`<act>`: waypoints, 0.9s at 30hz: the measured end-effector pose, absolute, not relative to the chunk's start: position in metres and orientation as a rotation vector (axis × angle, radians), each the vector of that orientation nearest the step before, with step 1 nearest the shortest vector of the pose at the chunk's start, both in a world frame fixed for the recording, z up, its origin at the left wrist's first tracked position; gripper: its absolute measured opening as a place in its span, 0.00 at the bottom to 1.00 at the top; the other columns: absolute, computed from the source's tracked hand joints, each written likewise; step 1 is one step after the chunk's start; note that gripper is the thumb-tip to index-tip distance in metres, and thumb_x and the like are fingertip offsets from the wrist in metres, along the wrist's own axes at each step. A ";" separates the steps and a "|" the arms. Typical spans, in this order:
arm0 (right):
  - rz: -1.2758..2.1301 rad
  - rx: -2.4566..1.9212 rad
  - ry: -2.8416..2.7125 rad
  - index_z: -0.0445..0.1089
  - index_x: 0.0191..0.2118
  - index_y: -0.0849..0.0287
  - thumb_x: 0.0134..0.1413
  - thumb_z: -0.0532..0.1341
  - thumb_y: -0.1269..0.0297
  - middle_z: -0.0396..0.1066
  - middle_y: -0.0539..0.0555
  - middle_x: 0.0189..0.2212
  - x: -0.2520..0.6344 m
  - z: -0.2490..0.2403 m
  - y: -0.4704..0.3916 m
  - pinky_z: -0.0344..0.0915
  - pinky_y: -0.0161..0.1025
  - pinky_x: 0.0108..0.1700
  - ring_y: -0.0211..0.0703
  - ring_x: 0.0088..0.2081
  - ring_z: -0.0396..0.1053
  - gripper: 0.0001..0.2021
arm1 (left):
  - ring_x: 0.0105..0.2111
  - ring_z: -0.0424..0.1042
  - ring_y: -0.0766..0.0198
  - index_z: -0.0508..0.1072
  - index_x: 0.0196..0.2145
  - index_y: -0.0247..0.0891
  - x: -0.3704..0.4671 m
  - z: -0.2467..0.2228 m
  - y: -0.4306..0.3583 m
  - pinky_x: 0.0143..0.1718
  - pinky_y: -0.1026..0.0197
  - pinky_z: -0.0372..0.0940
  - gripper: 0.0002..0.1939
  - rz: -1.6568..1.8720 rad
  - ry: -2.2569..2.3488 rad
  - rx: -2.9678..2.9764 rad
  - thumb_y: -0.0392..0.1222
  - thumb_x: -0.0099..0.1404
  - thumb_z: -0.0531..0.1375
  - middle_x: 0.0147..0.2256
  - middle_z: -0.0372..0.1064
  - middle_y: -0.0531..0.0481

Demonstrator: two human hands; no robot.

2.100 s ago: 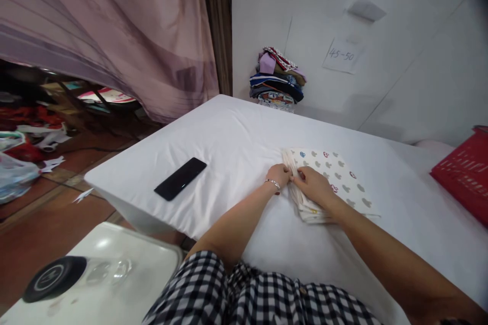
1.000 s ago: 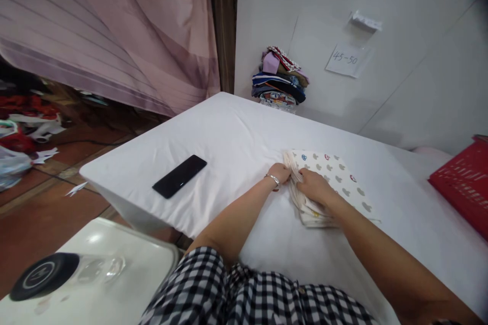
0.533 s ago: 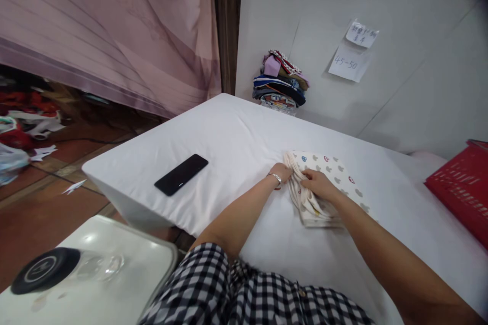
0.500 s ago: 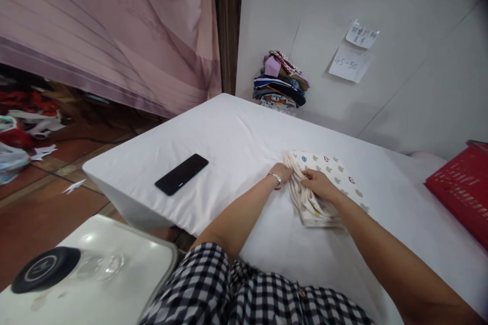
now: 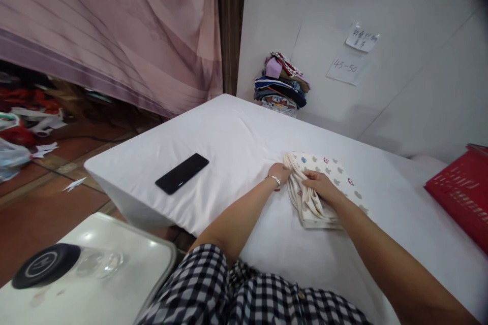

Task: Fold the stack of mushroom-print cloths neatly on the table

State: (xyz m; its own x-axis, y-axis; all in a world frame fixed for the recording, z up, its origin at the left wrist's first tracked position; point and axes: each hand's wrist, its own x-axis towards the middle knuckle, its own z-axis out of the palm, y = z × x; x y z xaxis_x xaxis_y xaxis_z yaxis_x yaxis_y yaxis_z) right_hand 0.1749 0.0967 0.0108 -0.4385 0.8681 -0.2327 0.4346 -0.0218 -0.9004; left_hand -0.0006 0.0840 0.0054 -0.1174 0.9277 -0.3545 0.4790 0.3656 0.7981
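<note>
Two bare hands at a patterned cloth (image 5: 330, 166), its gathered edge looser now

A pale wall (image 5: 305, 5) stands behind a large white-covered desk (image 5: 232, 132); a pink curtain (image 5: 152, 25) hangs to the left; a red basket (image 5: 461, 185) sits at the far right; a stack of folded clothes (image 5: 280, 86) rises beyond the desk's far edge. The cream cloth, printed with grey, red and blue shapes, lies in layers on the desk, right of centre; a black phone (image 5: 182, 173) lies well apart, to its left.

The left hand (image 5: 279, 174), wearing a silver bracelet (image 5: 273, 179), has its fingers together on the cloth's left edge, tips partly hidden; the right hand (image 5: 323, 186) has thumb and fingers clamped on nearby folds; beneath it the layers have opened into looser loops; this likely leaves the near part uneven, while the patterned far part looks flatter.
</note>
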 end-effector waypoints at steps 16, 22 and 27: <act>1.031 -1.421 -2.156 0.70 0.44 0.59 0.48 0.59 0.55 0.71 0.49 0.29 0.173 0.011 0.094 0.62 0.38 0.37 0.42 0.33 0.67 0.19 | 0.33 0.72 0.61 0.77 0.34 0.35 0.008 -0.004 0.121 0.30 0.66 0.63 0.14 0.749 1.829 1.368 0.43 0.58 0.54 0.34 0.75 0.44; 1.019 -1.417 -2.162 0.68 0.45 0.58 0.51 0.56 0.48 0.63 0.46 0.21 0.170 0.014 0.084 0.56 0.34 0.26 0.36 0.23 0.59 0.21 | 0.34 0.72 0.62 0.75 0.36 0.33 0.004 -0.008 0.123 0.31 0.66 0.62 0.15 0.732 1.828 1.338 0.43 0.60 0.53 0.36 0.75 0.42; 0.950 -1.404 -2.210 0.68 0.44 0.56 0.51 0.56 0.50 0.65 0.47 0.24 0.169 0.012 0.084 0.58 0.34 0.27 0.37 0.25 0.61 0.19 | 0.37 0.72 0.63 0.75 0.38 0.33 0.003 -0.009 0.131 0.31 0.66 0.62 0.17 0.662 1.786 1.355 0.45 0.63 0.51 0.39 0.74 0.42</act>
State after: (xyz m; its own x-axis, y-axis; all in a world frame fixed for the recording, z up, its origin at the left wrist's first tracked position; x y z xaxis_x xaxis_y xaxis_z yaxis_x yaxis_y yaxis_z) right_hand 0.1689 0.0838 0.0123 -0.4452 0.8937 -0.0559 0.6557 0.2828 -0.7001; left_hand 0.0026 0.1311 -0.0086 -0.1244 0.9541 -0.2724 0.5458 0.2951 0.7842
